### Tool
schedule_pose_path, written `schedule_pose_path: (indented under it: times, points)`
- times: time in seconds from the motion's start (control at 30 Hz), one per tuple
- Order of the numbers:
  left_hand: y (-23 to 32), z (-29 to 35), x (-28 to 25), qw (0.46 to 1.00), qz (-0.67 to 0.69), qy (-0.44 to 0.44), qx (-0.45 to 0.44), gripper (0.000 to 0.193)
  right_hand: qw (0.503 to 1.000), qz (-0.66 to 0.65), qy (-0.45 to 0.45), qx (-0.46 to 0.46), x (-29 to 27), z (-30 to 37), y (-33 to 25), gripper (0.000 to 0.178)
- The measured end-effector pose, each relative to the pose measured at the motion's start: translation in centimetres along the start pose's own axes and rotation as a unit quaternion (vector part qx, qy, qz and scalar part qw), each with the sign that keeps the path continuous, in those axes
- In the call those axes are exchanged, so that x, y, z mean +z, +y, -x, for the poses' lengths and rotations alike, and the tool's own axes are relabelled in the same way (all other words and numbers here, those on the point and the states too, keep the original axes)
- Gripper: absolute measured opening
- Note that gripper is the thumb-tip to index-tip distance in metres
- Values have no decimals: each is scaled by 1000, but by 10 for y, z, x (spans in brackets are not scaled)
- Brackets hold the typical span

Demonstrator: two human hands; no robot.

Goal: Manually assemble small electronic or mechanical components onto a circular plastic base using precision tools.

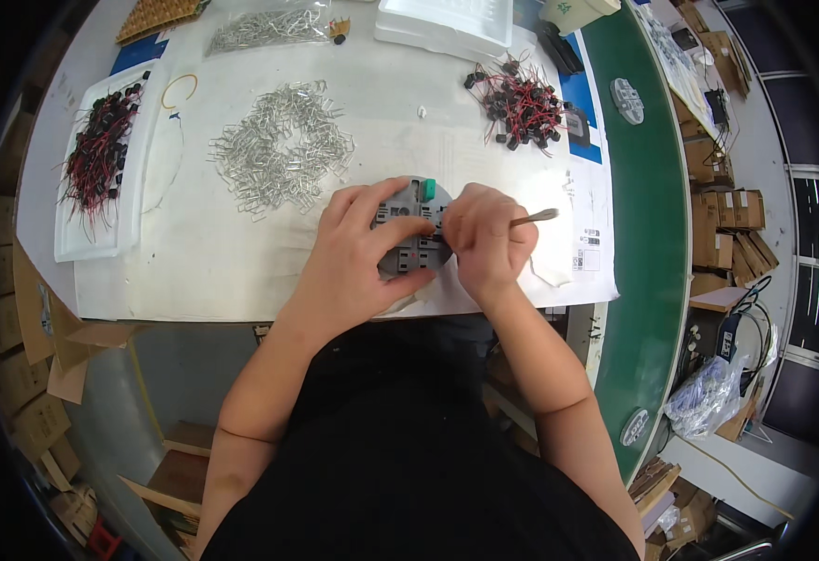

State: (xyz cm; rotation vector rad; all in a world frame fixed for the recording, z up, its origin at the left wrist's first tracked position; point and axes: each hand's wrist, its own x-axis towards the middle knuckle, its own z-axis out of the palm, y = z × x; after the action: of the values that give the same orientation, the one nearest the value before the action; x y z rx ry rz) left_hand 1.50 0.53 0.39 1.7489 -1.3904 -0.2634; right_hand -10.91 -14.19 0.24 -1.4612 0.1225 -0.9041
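1. The bench is covered with a white sheet and runs across the upper half of the view; a green belt borders it on the person's right.
2. Stacked cardboard boxes stand beyond the green belt, and more cardboard lies low at the person's left.
3. A white tray at the bench's left end holds a heap of red-and-black wired parts.
4. A loose pile of small metal clips is spread on the sheet, just left of the hands; a clear bag of the same clips lies at the far edge.
5. A second cluster of black parts with red wires lies to the far right of the sheet, near a clear plastic lid.
6. The left hand is curled around a grey round moulded part, fingers over its top and thumb along its near edge, holding it on the bench near the front edge, at the middle.
7. The right hand is closed tight on a slim metal tool, whose free end sticks out to the right; its fingertips press on the grey part's right side.
8. A small green piece sits at the grey part's far edge.
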Motion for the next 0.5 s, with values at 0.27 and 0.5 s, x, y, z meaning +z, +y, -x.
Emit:
schedule_pose_path:
  times: [0.27,0.5]
  points:
    - [37,-28,-5,988,-94,-93,-75,96,995,-79,30,44,9,-3,-26,54]
    - [10,-7,1,995,-6,67,77,90,950,247,20,189,-50,-27,-103,45]
